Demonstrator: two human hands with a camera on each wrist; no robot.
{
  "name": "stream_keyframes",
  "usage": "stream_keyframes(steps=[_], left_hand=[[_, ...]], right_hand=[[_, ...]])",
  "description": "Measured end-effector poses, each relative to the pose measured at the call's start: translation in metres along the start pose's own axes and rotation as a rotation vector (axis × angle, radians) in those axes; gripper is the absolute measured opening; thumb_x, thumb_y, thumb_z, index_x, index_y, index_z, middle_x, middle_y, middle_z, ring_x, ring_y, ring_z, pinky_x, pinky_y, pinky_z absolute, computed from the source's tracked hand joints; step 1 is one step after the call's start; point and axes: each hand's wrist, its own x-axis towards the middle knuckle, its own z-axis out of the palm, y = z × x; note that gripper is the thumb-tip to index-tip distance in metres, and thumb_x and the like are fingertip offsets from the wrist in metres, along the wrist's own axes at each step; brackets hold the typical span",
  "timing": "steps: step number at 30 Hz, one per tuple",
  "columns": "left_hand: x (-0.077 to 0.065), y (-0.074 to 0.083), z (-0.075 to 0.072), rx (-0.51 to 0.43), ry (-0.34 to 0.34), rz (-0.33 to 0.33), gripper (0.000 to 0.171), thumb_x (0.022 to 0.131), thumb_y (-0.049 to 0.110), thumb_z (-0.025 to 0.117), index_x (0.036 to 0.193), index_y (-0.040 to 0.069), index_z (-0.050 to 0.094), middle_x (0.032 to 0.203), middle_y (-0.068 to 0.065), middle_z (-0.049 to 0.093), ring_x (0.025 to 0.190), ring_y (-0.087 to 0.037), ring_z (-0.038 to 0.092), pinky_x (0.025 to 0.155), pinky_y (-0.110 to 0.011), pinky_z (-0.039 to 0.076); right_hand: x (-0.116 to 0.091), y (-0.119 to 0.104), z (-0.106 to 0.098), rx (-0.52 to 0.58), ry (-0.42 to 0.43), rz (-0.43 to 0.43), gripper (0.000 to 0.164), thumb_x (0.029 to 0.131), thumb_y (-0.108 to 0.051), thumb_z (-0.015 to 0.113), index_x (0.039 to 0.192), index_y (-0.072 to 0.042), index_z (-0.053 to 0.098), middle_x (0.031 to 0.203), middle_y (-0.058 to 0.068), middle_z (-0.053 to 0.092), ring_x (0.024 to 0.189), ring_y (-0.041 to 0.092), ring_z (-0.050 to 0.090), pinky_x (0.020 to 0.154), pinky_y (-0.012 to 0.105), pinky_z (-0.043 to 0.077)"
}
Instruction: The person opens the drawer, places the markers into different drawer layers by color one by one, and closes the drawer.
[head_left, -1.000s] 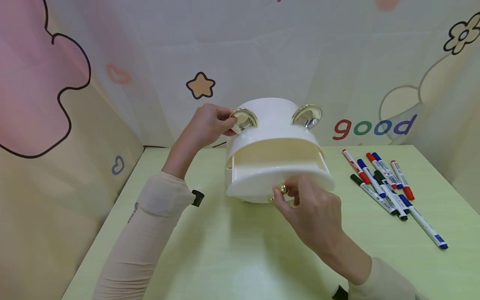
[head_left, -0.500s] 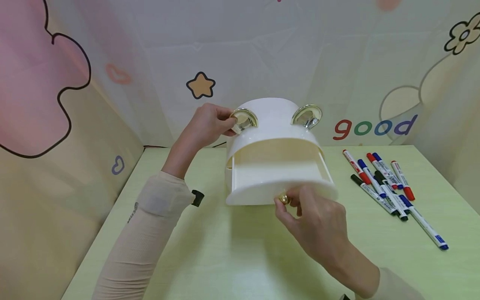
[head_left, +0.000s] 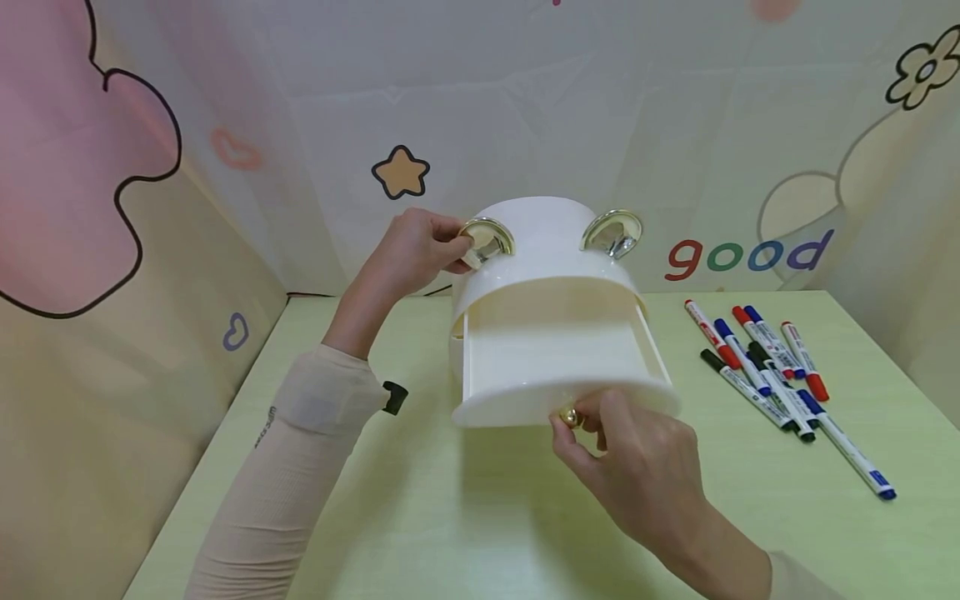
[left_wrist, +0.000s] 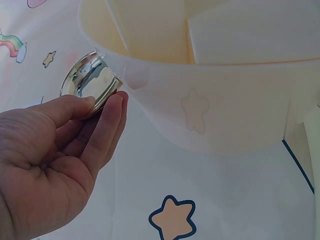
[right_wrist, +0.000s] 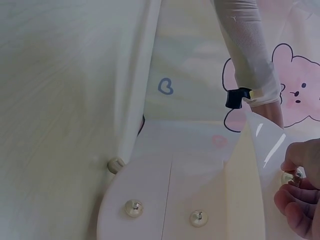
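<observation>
A white storage box (head_left: 536, 221) with two gold ears stands at the back middle of the table. My left hand (head_left: 423, 250) pinches the gold ear (head_left: 489, 239) on its left side; the left wrist view shows thumb and fingers on that ear (left_wrist: 90, 82). The top drawer (head_left: 555, 342) is pulled well out, and its inside looks bare and white. With thumb and fingers, my right hand (head_left: 637, 467) pinches the round gold knob (head_left: 569, 416) on the drawer's front. Below it, the right wrist view shows two lower drawers, each with a gold knob (right_wrist: 198, 218).
Several markers (head_left: 765, 367) with red, blue and black caps lie in a loose pile on the table (head_left: 420, 517) to the right. A patterned cloth backdrop (head_left: 525, 108) rises right behind the box. A small gold foot (right_wrist: 115, 165) supports the box.
My right hand has drawn the top drawer farther out toward me, so more of its inside shows. The left hand has stayed on the ear, and the box has held its place.
</observation>
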Motion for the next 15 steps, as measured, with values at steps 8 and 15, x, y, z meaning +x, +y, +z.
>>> stream_keyframes(steps=[8, 15], left_hand=[[-0.0007, 0.0013, 0.0001, -0.010, 0.002, -0.011, 0.027, 0.104, 0.011, 0.061, 0.128, 0.006, 0.073, 0.119, -0.012, 0.074, 0.096, -0.023, 0.076, 0.101, -0.032, 0.053], [-0.0009, 0.0012, 0.0006, -0.007, 0.006, -0.004, 0.027, 0.104, 0.011, 0.061, 0.128, 0.006, 0.073, 0.118, -0.012, 0.074, 0.095, -0.023, 0.076, 0.099, -0.032, 0.054]], right_hand=[[-0.0039, -0.0076, -0.0035, -0.020, 0.045, -0.022, 0.044, 0.105, -0.045, 0.048, 0.082, -0.008, 0.057, 0.067, -0.004, 0.063, 0.048, 0.007, 0.049, 0.038, 0.021, 0.035], [-0.0066, -0.0105, -0.0062, -0.004, -0.002, -0.011, 0.049, 0.107, -0.049, 0.044, 0.085, -0.008, 0.057, 0.070, -0.002, 0.067, 0.050, 0.008, 0.054, 0.040, 0.019, 0.039]])
